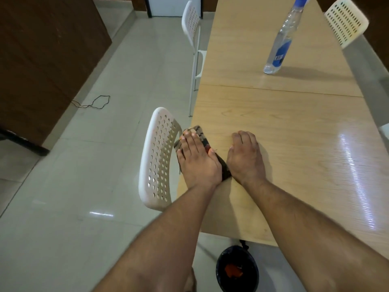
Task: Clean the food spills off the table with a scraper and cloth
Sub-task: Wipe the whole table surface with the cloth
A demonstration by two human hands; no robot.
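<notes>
A dark patterned cloth [202,137] lies at the left edge of the light wooden table [294,131]. My left hand [197,159] lies flat on it with straight fingers, pressing it down, and most of the cloth is hidden under the hand. A small red patch shows by my left thumb. My right hand [246,157] sits just right of the cloth with its fingers curled under, knuckles up; whether it holds anything is hidden. No scraper is visible.
A clear water bottle [281,42] with a blue label stands further back on the table. White perforated chairs [157,159] stand along the left side and one at the far right [346,21]. A black bin [236,269] with orange scraps sits on the floor below the table's near edge.
</notes>
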